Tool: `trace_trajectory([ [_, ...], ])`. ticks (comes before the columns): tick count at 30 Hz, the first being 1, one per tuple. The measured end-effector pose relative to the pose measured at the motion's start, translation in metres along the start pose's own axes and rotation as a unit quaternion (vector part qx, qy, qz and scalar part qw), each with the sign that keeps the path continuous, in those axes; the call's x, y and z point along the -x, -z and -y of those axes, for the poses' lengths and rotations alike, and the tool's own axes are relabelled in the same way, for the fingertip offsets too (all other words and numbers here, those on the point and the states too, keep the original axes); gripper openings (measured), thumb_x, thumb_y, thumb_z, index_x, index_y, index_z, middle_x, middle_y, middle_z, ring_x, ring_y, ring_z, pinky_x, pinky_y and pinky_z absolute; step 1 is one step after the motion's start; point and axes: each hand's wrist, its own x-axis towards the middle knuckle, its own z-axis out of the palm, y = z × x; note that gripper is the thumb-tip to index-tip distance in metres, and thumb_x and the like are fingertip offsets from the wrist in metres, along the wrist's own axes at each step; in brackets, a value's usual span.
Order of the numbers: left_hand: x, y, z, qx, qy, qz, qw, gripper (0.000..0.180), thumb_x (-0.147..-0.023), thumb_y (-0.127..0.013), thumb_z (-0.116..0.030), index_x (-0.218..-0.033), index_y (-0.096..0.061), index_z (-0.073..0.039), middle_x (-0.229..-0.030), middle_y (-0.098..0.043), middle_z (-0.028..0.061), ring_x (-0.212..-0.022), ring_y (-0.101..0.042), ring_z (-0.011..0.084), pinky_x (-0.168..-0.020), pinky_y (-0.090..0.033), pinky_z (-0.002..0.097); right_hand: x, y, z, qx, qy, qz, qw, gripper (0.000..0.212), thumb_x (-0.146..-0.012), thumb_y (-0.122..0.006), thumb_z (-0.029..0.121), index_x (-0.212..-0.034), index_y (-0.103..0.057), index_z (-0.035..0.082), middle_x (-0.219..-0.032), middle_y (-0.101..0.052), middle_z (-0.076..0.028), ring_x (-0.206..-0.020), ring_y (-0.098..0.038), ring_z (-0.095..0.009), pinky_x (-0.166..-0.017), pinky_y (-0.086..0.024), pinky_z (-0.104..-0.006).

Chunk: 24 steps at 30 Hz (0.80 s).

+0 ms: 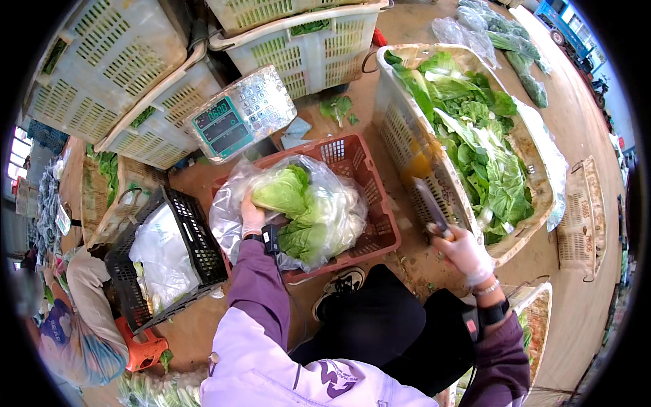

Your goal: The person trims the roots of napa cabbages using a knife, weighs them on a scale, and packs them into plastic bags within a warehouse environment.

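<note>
My left hand (252, 218), in a thin glove, grips the near-left side of a pale green head of lettuce (281, 190). The lettuce lies in the mouth of a clear plastic bag (346, 210) with other leafy heads inside. That bag fills a red-brown plastic crate (383, 224) in front of me. Off to the right, my gloved right hand (468, 258) is closed around the handle of a knife (432, 205). Its blade points away from me, beside the wall of a large white crate (407, 139). My fingers partly hide the handle.
A digital scale (241, 112) stands beyond the red-brown crate. Loose green leaves (485, 149) lie in the white crate. At left are a black crate (125, 288) with a plastic bag and a seated person (78, 325). Stacked pale crates (108, 68) rise behind.
</note>
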Motion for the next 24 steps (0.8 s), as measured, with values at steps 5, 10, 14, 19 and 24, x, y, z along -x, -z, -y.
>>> trace_trajectory([
  [5,0.009,0.042,-0.009,-0.267,-0.178,-0.250,0.914,0.035,-0.079,-0.064,-0.006,-0.110,-0.051,0.000,-0.107,-0.057,0.0107,-0.095,-0.056,0.0230,-0.083,-0.048,0.0343,-0.082,-0.103,0.060,0.045,0.182,0.090,0.978,0.078,-0.075,-0.070,0.035,-0.136,-0.035,0.000,-0.074,-0.064,-0.013,-0.057,-0.061,-0.020,-0.055,-0.050,-0.0310],
  [10,0.022,0.032,-0.014,-0.454,-0.213,-0.180,0.846,0.039,-0.081,-0.064,-0.017,-0.113,-0.052,0.003,-0.112,-0.056,0.0165,-0.104,-0.053,0.0268,-0.093,-0.040,0.0365,-0.139,-0.169,0.079,0.186,0.192,0.025,0.963,0.090,-0.072,-0.069,0.036,-0.139,-0.024,-0.003,-0.081,-0.064,-0.022,-0.074,-0.063,-0.036,-0.068,-0.050,-0.0378],
  [14,0.028,0.046,-0.040,-0.674,-0.160,-0.158,0.704,0.047,-0.086,-0.053,-0.032,-0.116,-0.051,0.005,-0.118,-0.053,0.0277,-0.113,-0.048,0.0394,-0.096,-0.038,0.0398,-0.172,-0.184,0.029,0.172,0.217,0.058,0.959,0.039,-0.076,-0.057,0.025,-0.109,-0.060,0.006,-0.086,-0.063,-0.024,-0.082,-0.063,-0.036,-0.075,-0.050,-0.0393],
  [19,0.076,0.006,-0.042,-0.876,0.089,0.119,0.460,0.044,-0.086,-0.047,-0.024,-0.121,-0.047,0.003,-0.117,-0.053,0.0290,-0.109,-0.051,0.0418,-0.095,-0.039,0.0408,-0.152,-0.114,0.038,0.021,0.095,-0.016,0.995,0.023,-0.074,-0.058,0.016,-0.090,-0.064,0.000,-0.068,-0.062,-0.019,-0.059,-0.063,-0.028,-0.060,-0.050,-0.0342],
  [24,0.081,0.126,-0.054,-0.945,0.086,0.158,0.273,0.032,-0.077,-0.054,-0.019,-0.101,-0.063,0.000,-0.099,-0.063,0.0236,-0.096,-0.060,0.0375,-0.085,-0.047,0.0411,-0.134,-0.117,0.072,-0.001,0.156,0.019,0.988,0.022,-0.073,-0.059,0.013,-0.089,-0.063,-0.002,-0.063,-0.059,-0.012,-0.056,-0.059,-0.018,-0.056,-0.047,-0.0302],
])
